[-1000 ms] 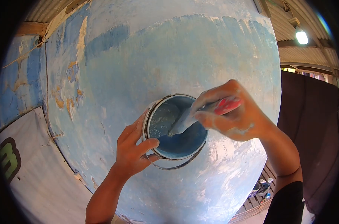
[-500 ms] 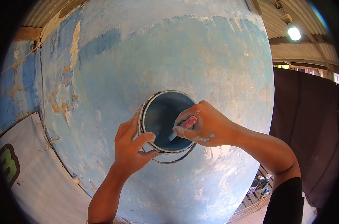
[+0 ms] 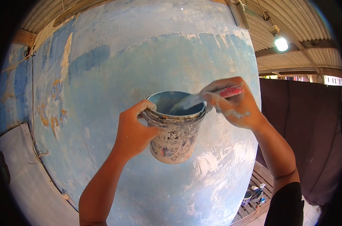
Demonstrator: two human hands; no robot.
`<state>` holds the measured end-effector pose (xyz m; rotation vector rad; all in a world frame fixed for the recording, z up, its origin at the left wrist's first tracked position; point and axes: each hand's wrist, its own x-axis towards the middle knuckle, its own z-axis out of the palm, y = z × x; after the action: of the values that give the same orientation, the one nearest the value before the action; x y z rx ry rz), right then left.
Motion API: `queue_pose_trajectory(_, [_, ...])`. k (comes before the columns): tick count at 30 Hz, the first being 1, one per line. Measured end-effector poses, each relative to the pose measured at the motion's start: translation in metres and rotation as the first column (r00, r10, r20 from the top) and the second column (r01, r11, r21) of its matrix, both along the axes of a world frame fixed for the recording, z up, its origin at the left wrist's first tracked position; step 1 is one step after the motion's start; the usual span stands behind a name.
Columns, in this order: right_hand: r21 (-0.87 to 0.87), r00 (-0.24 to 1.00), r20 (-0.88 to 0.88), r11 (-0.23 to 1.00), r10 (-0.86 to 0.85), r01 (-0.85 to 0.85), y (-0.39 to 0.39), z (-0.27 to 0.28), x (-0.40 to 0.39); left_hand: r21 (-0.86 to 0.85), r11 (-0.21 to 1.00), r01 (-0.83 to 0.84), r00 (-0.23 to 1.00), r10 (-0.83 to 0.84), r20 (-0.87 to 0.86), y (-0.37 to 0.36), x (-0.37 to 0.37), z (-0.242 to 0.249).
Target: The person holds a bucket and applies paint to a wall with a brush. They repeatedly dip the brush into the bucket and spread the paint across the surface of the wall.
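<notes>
A small paint-smeared bucket (image 3: 174,141) hangs in front of the wall, its mouth tilted partly toward me. My left hand (image 3: 136,130) grips its left rim, with fingers over the edge and thumb against the side. In my right hand (image 3: 240,107), closed around a red handle, is a putty knife (image 3: 191,101). Its greyish blade crosses the right rim and reaches into the mouth. Bluish-grey residue coats the bucket's inside; how much it holds is hidden. Dried pale smears mark my right hand.
The wall (image 3: 152,64) behind has patchy blue paint and peeling spots at left. A dark cloth (image 3: 297,128) hangs at right. Below it, a small container (image 3: 247,196) stands on slats. A lit bulb (image 3: 281,43) hangs under the corrugated roof.
The bucket has tipped upright from facing me, so its outer side shows. My right hand has moved up and right, drawing the putty knife partly out. The view has shifted slightly.
</notes>
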<state>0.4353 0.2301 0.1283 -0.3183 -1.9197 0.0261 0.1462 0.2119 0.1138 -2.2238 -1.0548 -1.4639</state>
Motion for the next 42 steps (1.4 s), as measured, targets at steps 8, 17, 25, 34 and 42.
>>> queue_pose_trajectory(8, [0.201, 0.853, -0.522, 0.971, -0.005, 0.129, 0.093, 0.108, 0.018, -0.145, 0.988, 0.044, 0.996, -0.033, 0.079, 0.019, 0.059, 0.052])
queue_pose_trajectory(17, [0.211, 0.826, -0.441, 0.854, -0.352, 0.476, 0.164, 0.132, 0.037, -0.125, 0.991, -0.042, 0.998, 0.048, 0.045, 0.019, 0.053, 0.06])
queue_pose_trajectory(25, [0.289, 0.85, -0.519, 0.918, -0.088, 0.272, 0.186, 0.179, 0.034, -0.106, 0.992, -0.074, 0.996, 0.078, 0.034, 0.016, 0.051, 0.059])
queue_pose_trajectory(34, [0.095, 0.857, -0.369, 0.902, -0.36, 0.421, 0.142, 0.087, 0.045, -0.196, 0.981, -0.015, 0.997, 0.029, 0.067, 0.02, 0.052, 0.059])
queue_pose_trajectory(42, [0.346, 0.895, -0.421, 0.885, -0.15, 0.312, 0.202, 0.119, 0.052, -0.248, 0.968, 0.018, 0.997, -0.001, 0.071, 0.032, 0.063, 0.048])
